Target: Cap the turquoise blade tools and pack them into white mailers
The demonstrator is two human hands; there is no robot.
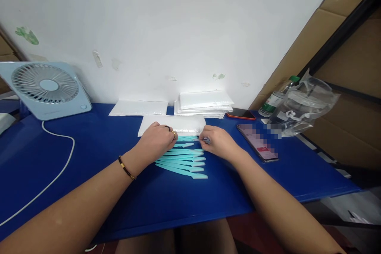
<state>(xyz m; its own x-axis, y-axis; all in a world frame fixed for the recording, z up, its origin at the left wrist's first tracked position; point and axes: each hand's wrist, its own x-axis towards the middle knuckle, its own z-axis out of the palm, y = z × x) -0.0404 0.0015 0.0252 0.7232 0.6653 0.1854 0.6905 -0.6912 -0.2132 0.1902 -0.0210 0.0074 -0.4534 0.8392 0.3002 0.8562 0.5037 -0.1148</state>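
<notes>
My left hand (158,141), with a ring and a dark band on its fingers, is closed on the left end of a turquoise eyebrow razor (187,139). My right hand (219,142) pinches the same razor's right end between thumb and fingertips. Below, several more turquoise razors (181,162) lie fanned out on the blue table (184,202), their tips pointing right. The left ends of some are hidden under my left hand. Just behind both hands lies a white padded sleeve (175,124), partly covered by my fingers.
A stack of white padded sleeves (204,103) and another flat sleeve (138,108) lie by the wall. A light-blue fan (49,87) with a white cable is at left. Two phones (257,143), a bottle (276,99) and a plastic-bagged cup (303,107) are at right.
</notes>
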